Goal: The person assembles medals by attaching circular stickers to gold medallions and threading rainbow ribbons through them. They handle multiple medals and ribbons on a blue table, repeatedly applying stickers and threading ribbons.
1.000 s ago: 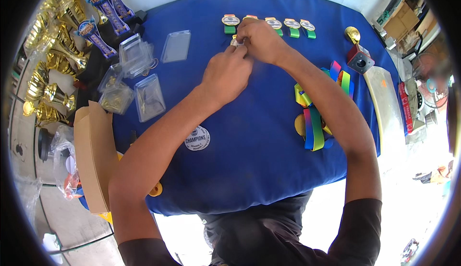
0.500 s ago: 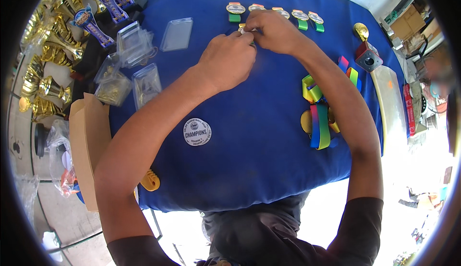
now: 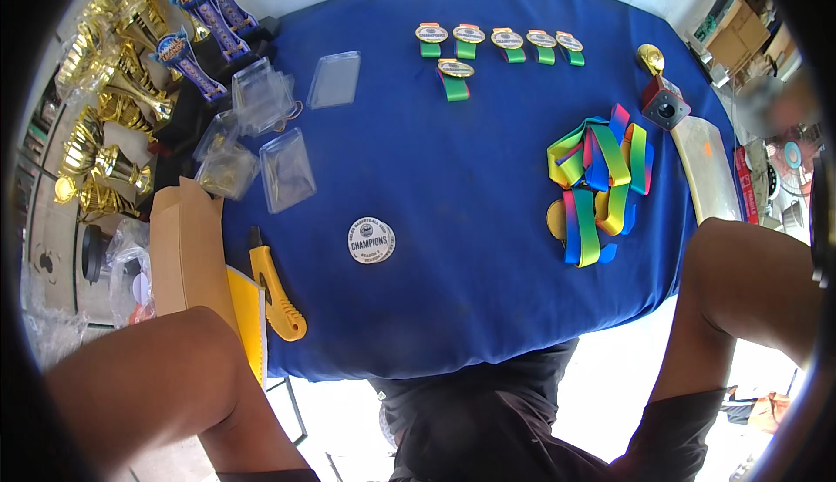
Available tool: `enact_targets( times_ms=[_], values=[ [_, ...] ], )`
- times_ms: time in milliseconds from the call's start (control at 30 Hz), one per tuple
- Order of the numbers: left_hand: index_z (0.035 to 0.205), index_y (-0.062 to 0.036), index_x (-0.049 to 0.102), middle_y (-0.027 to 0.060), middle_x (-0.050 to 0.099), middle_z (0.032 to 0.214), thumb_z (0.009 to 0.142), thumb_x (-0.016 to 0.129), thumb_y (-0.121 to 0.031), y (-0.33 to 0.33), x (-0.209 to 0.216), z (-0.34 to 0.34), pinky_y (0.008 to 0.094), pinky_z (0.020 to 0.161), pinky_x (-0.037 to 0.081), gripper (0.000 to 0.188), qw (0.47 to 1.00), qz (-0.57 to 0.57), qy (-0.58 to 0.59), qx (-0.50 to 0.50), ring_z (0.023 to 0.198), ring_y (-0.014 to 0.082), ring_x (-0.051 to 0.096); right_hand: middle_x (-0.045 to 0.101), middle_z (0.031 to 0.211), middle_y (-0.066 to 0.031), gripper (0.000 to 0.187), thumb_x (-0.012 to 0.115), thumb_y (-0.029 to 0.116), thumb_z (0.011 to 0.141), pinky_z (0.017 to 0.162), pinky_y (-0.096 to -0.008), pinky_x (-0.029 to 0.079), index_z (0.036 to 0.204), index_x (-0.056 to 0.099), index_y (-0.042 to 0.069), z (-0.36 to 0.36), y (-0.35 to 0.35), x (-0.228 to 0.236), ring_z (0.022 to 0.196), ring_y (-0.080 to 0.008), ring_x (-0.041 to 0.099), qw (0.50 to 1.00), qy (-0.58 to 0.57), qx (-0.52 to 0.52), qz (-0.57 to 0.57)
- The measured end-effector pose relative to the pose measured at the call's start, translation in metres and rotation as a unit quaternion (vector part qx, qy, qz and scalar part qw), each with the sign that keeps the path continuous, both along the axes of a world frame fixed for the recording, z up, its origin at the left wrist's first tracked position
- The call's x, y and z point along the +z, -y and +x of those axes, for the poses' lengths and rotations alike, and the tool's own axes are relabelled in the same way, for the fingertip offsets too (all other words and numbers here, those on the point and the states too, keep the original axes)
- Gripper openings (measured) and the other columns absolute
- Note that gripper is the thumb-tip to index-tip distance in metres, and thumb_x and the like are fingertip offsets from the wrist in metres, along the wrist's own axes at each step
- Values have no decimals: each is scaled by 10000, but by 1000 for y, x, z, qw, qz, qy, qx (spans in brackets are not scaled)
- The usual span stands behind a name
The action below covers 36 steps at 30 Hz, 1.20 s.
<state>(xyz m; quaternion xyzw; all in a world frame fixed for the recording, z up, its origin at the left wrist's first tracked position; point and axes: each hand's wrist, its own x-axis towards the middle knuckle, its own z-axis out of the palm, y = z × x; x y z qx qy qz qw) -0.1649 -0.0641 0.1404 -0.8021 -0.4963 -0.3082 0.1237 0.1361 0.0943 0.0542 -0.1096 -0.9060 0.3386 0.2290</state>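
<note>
- On my feed I have neither hand in view: the left forearm [image 3: 144, 390] runs out past the lower left rim, the right forearm [image 3: 762, 282] past the right. I cannot tell how far open the left hand or the right hand is, or whether either holds anything.
- The lone medal [image 3: 455, 68] lies flat near the far side of the blue-covered counter [image 3: 470, 308], just below the left part of the upper row.
- I see it foreshortened to an oval: gold rim, pale face, dark print too small for me to make out, and an orange-red strip along its top.
- Its green ribbon [image 3: 455, 91] shows below the face, slanting slightly, with a thin reddish edge.
- Above it I count five medals [image 3: 508, 39] side by side, alike in gold rim, pale face, reddish top and green ribbon below.
- Nearer me, well apart from them, lies a round white disc [image 3: 372, 241] with dark lettering.
- To the right I have a heap of multicoloured ribbons [image 3: 601, 190]: yellow, green, blue and pink, looped over one another.
- A yellow cutter [image 3: 280, 301] lies by the near left edge.
</note>
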Motion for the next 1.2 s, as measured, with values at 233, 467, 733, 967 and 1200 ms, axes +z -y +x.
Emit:
enact_targets(
  times_ms=[233, 467, 733, 967, 1200],
  values=[
    [1258, -62, 695, 47, 704, 1181, 1015, 529, -304, 10, -56, 48, 334, 942, 512, 380, 989, -87, -119, -32, 1018, 165, 676, 717, 1214, -105, 250, 638, 157, 996, 980, -382, 497, 1206, 718, 48, 16, 10, -14, 1089, -275, 667, 998, 48, -32, 11],
    [1290, -37, 666, 52, 694, 1151, 1034, 495, -306, 6, -63, 52, 320, 922, 504, 408, 988, -85, -127, -29, 996, 156, 667, 698, 1261, -117, 300, 650, 192, 999, 1027, -392, 475, 1253, 694, 38, 38, 2, -25, 1147, -291, 647, 998, 41, -54, -4],
    [1328, -9, 633, 57, 684, 1117, 1056, 456, -307, -1, -66, 60, 304, 899, 495, 441, 990, -84, -109, -36, 971, 146, 656, 676, 1314, -132, 367, 663, 232, 1004, 1080, -404, 450, 1307, 667, 26, 91, -26, 14, 1213, -308, 625, 954, -208, -209, -63],
    [1360, 16, 605, 62, 674, 1087, 1075, 421, -308, -5, -69, 58, 290, 878, 488, 469, 995, -67, -45, -51, 948, 137, 647, 613, 1415, -161, 532, 763, 331, 938, 1146, -437, 404, 1347, 645, 12, 41, -38, -29, 1328, -345, 556, 986, 35, -148, 73],
    [1393, 41, 576, 67, 665, 1057, 1094, 387, -309, -31, -63, 62, 276, 858, 480, 498, 986, -8, 153, -70, 926, 128, 637, 541, 1491, -184, 428, 843, 235, 780, 1183, -491, 353, 1152, 719, 64, 89, -31, -127, 1430, -382, 455, 958, 145, -219, 112]
  ],
)
